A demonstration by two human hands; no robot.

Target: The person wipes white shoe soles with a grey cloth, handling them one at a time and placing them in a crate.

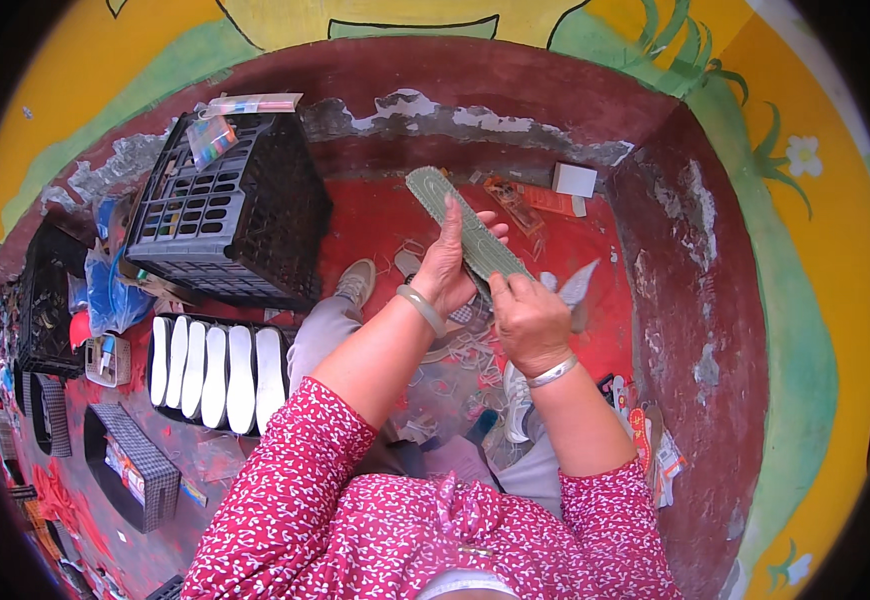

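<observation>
A green insole (474, 232) with pale stitched lines is held up at a slant in front of me. My left hand (445, 262) grips its middle, thumb on top and fingers behind. At the lower end, my right hand (532, 320) pinches the insole's edge between bent fingers; whether a needle or another small tool is in there cannot be made out. Just right of that hand shows a pale pointed piece (579, 284), slightly blurred. Below my hands, strips and scraps (450, 375) lie scattered on the floor between my shoes.
To the left a large black plastic crate (280, 210) carries pens on top. Nearer, a dark tray (300, 328) holds several white insoles, with a checked basket (160, 490) beside it. A white box (575, 180) sits by the far wall; colourful insoles (645, 440) lean at the right wall.
</observation>
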